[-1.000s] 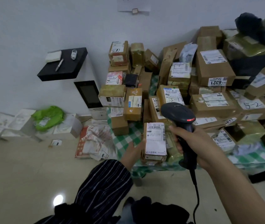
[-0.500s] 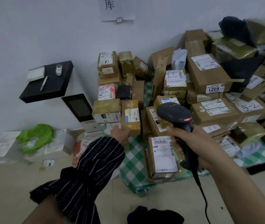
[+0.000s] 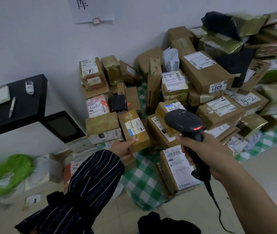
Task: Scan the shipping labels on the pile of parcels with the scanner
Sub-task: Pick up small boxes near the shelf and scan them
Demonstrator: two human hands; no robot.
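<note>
A pile of cardboard parcels (image 3: 205, 73) with white shipping labels covers a green checked cloth (image 3: 141, 181) against the wall. My left hand (image 3: 123, 148), in a dark striped sleeve, grips the near end of a small yellow-brown parcel (image 3: 134, 130) with a white label on top. My right hand (image 3: 207, 153) holds a black corded scanner (image 3: 184, 123), its head pointing into the pile, a red light on its side. A flat brown parcel with a long white label (image 3: 178, 169) lies on the cloth just below the scanner.
A white kiosk with a dark screen (image 3: 63, 126) and a black shelf (image 3: 17, 105) holding a pen stands at the left. Green and white bags (image 3: 11, 173) lie on the floor beside it. Bare tiled floor (image 3: 261, 169) lies at the right front. A paper sign (image 3: 92, 9) hangs on the wall.
My left hand let go of the long-labelled flat parcel, moved up and left, and took hold of the small yellow-brown parcel. The scanner stayed roughly where it was.
</note>
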